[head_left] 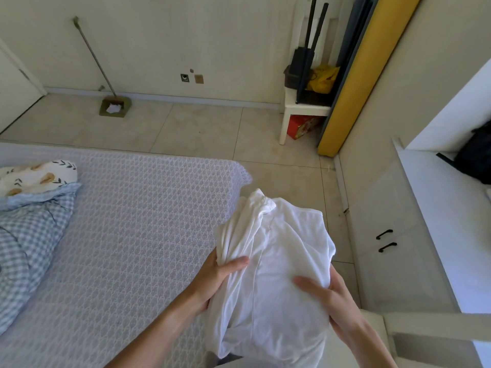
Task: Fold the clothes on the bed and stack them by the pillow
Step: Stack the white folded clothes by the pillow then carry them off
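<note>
A white garment is held up in the air by both hands, just off the near corner of the bed and partly over the tiled floor. It hangs bunched and loosely gathered, with a collar-like ridge at its top and its lower edge drooping below the wrists. The left hand grips the garment's left side, thumb laid across the front of the cloth and the fingers curled behind it. The right hand holds the right side in the same way, thumb pressed on the front, fingers wrapped round the back edge.

To the left of the garment the bed lies covered by a pale lattice-patterned spread. At the bed's far left edge sits a blue checked quilt, rumpled, with a floral pillow just beyond and touching it. Past the bed, against the wall, a long-handled dustpan stands on the floor. To the right of the garment is a pale cabinet with two dark handles, and beyond it a white stool beside a yellow panel.
</note>
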